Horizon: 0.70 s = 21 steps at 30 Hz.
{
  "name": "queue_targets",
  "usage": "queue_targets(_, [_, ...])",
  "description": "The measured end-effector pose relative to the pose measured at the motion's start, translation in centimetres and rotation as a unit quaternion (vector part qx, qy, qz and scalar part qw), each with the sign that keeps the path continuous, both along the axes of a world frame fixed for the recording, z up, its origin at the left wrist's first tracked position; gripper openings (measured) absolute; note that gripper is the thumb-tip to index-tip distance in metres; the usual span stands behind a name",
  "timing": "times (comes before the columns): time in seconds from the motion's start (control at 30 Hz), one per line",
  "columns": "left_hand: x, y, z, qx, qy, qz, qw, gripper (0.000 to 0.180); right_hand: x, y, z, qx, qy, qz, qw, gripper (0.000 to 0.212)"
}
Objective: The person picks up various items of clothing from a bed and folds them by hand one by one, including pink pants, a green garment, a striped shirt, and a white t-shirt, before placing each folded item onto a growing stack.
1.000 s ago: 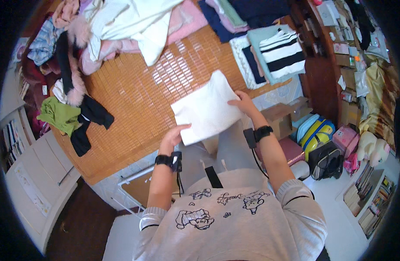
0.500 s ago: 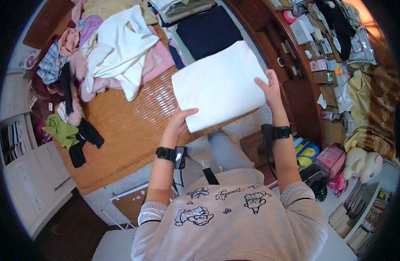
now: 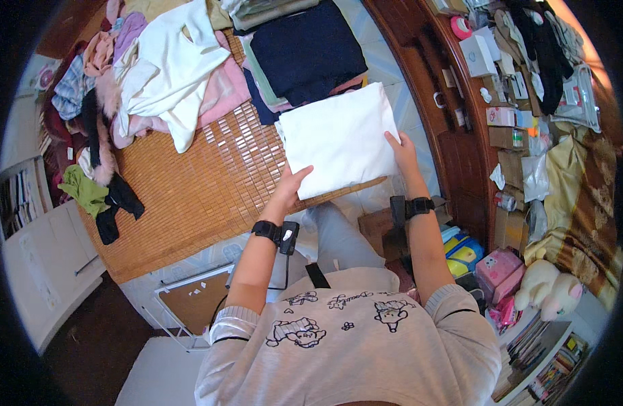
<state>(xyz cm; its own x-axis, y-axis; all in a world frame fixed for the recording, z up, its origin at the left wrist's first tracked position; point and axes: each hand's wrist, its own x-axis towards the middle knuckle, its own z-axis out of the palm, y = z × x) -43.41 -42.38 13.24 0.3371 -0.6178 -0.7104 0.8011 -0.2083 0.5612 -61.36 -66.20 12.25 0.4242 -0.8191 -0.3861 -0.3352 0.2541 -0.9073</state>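
Observation:
A white folded garment (image 3: 342,141) is held flat between my two hands at the right edge of the bamboo mat. My left hand (image 3: 291,185) grips its near left corner, thumb on top and fingers underneath. On its right edge, my right hand (image 3: 404,154) has the thumb on top, the other fingers partly hidden. The garment's far edge reaches the stack of folded clothes (image 3: 311,57), whose top piece is dark navy. I cannot tell whether the garment rests on the mat or hangs just above it.
Loose clothes lie at the far left, among them a white top (image 3: 164,68) over a pink one (image 3: 223,91). A green cloth (image 3: 83,189) and a black one (image 3: 118,206) lie at the bamboo mat's (image 3: 189,196) left edge. A wooden cabinet (image 3: 453,152) stands to the right.
Both hands have brought the white garment lower and nearer to me, and it now lies flatter. The view has shifted slightly. Both hands keep their hold.

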Motion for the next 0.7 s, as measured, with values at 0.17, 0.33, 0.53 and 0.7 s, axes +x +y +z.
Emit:
queue_targets(0.17, [1.7, -0.8, 2.6, 0.003, -0.069, -0.054, 0.996, 0.066, 1.6, -1.7, 4.3, -0.003, -0.040, 0.062, 0.997, 0.027])
queue_targets(0.33, [5.1, -2.8, 8.7, -0.101, -0.089, -0.047, 0.990, 0.076, 5.1, -4.3, 10.6, -0.011, -0.118, 0.081, 0.990, 0.028])
queue_targets(0.53, [12.8, -7.5, 14.1, -0.092, -0.255, -0.003, 0.963, 0.074, 14.0, -9.5, 15.7, -0.051, -0.221, 0.096, 0.969, 0.031])
queue_targets(0.7, [17.0, -12.0, 9.6, -0.087, -0.361, 0.060, 0.926, 0.065, 19.4, -13.5, 9.6, 0.057, -0.260, 0.068, 0.961, 0.034])
